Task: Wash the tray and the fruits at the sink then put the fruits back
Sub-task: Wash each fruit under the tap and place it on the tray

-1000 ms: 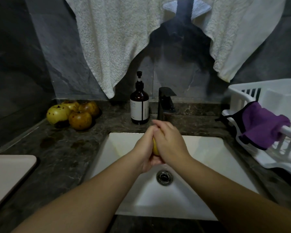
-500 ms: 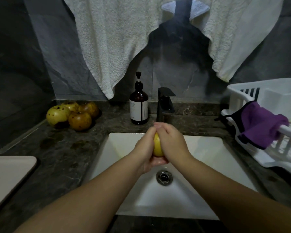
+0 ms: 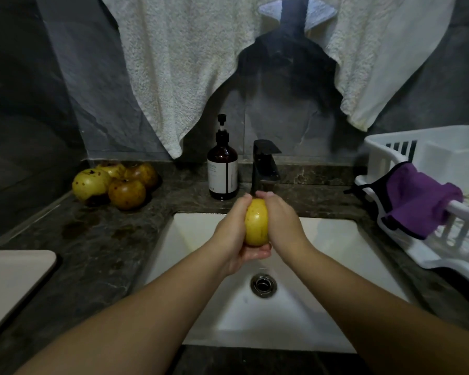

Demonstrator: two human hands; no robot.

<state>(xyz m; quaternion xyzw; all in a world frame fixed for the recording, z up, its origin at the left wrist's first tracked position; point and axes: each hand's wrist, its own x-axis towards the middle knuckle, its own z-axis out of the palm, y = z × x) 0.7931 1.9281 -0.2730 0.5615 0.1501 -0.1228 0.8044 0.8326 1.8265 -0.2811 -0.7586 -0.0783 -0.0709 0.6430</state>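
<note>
Since a second ago the two hands have parted a little around the yellow fruit [image 3: 256, 222], so far more of its skin shows between them than before, when the right hand covered nearly all of it. Both hands are held over the white sink [image 3: 190, 234], just in front of the black tap [image 3: 264, 165], with the drain [image 3: 263, 284] below them at 6 o'clock.

The left hand [image 3: 234, 234] cups the fruit from its 9 o'clock side, fingers curled underneath so the tips show below the fruit. The right hand [image 3: 280, 224] presses and wraps it from 3 o'clock, its fingers curled over the top. The fruit sits upright between the palms, clear of the basin floor. Whether water is running I cannot tell in this dim light.

On the dark stone counter [image 3: 98, 239], at about 10 o'clock from the hands, a pile of four spotted fruits [image 3: 114, 185] lies against the wall, touching one another. A brown pump bottle [image 3: 222, 171] stands just beside the tap, on its 9 o'clock side. At 8 o'clock, at the picture's edge, lies a pale tray [image 3: 14, 277]. At 3 o'clock a white dish rack [image 3: 428, 201] sits on the counter with a purple cloth [image 3: 417, 198] draped over its rim. White towels [image 3: 190, 66] hang on the wall at 12 o'clock.
</note>
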